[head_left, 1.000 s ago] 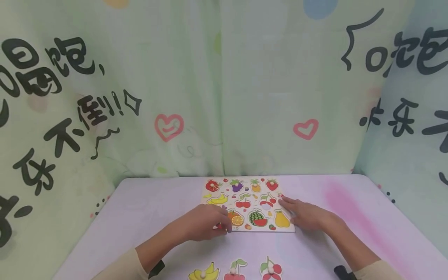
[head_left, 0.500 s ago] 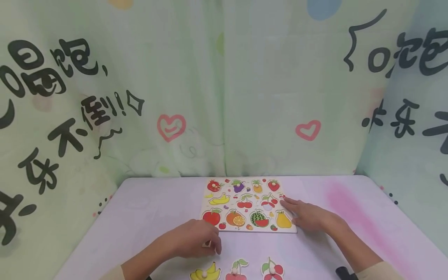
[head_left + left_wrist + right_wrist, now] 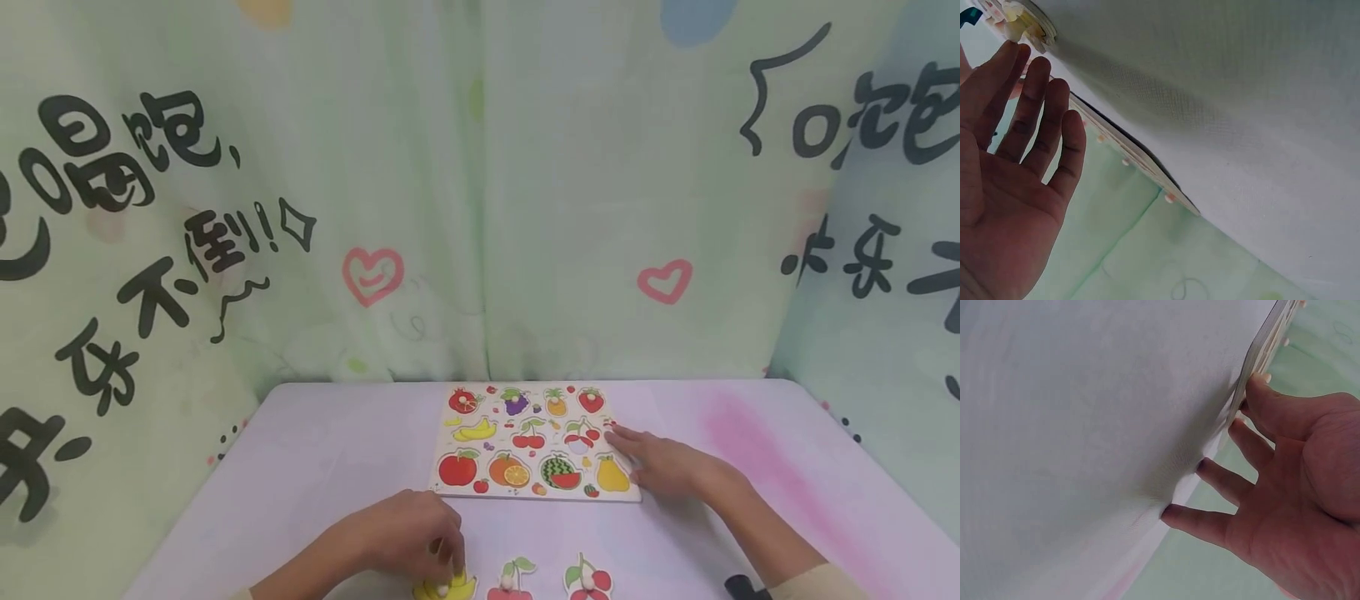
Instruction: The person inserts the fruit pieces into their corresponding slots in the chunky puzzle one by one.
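Observation:
A wooden fruit puzzle board (image 3: pixel 525 454) lies at the back of the table, with printed fruit pictures in rows. My right hand (image 3: pixel 663 461) rests at its right edge; in the right wrist view the thumb touches the board's edge (image 3: pixel 1254 365) and the other fingertips meet the tabletop. Near the front, my left hand (image 3: pixel 408 533) reaches down over a banana puzzle piece (image 3: pixel 427 592). Its fingertips are right at the piece's small knob (image 3: pixel 1015 28), with the remaining fingers extended. The hand covers part of the banana piece.
To the right of the banana lie a cherry puzzle piece (image 3: pixel 512 583) and another red-fruit piece (image 3: pixel 587 581), each with a knob. The white table (image 3: pixel 322 442) has a pink patch on the right. Printed curtains (image 3: pixel 555 208) hang behind it.
My left hand has moved from the board's lower left corner, uncovering the apple picture, down toward the front to the banana piece. The right hand has stayed at the board's edge.

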The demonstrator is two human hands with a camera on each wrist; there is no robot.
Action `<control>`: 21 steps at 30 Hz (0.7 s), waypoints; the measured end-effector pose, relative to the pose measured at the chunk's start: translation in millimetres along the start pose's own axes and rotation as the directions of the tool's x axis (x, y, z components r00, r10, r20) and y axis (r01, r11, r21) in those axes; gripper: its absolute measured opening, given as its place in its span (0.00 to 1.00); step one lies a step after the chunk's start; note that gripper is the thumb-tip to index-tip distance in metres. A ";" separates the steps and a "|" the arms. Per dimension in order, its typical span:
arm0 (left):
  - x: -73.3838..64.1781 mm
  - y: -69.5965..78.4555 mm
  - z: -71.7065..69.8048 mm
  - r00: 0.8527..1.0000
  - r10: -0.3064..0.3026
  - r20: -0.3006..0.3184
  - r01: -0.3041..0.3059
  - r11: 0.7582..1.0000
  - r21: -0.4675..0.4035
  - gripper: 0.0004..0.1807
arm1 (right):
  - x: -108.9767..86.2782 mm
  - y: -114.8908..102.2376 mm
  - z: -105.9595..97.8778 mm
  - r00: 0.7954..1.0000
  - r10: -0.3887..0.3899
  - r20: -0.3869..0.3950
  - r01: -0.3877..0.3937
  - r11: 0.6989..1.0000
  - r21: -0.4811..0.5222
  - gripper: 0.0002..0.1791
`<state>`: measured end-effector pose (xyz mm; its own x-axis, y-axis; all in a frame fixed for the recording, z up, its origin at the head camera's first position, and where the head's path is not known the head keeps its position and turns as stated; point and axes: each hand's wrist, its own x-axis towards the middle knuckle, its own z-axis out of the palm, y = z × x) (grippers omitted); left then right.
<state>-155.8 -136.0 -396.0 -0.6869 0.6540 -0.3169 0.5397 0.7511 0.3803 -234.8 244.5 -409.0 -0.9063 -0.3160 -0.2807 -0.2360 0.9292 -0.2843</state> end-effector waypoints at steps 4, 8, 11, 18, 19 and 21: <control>-3.8 0.4 3.0 1.000 -0.008 0.002 0.008 1.000 -0.016 0.04 | -1.2 -0.1 1.1 1.000 -0.006 -0.003 0.006 1.000 -0.013 0.39; -6.3 0.8 3.2 1.000 0.000 0.006 0.000 1.000 -0.009 0.03 | -2.2 0.1 0.8 1.000 -0.009 -0.007 0.009 1.000 -0.015 0.39; -7.4 1.1 4.1 1.000 0.002 0.023 -0.002 1.000 -0.010 0.03 | -2.4 0.4 0.8 1.000 -0.010 -0.006 0.010 1.000 -0.014 0.39; -6.9 3.3 5.2 0.998 -0.010 0.055 0.010 1.000 -0.001 0.04 | -1.4 -0.7 1.1 1.000 -0.014 -0.008 0.014 1.000 -0.024 0.39; -6.9 3.8 5.0 0.998 -0.009 0.057 0.009 1.000 0.003 0.04 | -1.3 -1.0 1.0 1.000 -0.014 -0.007 0.014 1.000 -0.024 0.39; -6.8 4.8 4.9 0.998 -0.008 0.059 0.008 1.000 0.004 0.04 | -1.2 -1.3 0.9 1.000 -0.015 -0.006 0.014 1.000 -0.023 0.39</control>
<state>-146.3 -136.4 -396.3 -0.6615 0.6519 -0.3707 0.5362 0.7568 0.3739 -233.1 243.5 -409.1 -0.9047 -0.3285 -0.2712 -0.2572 0.9288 -0.2669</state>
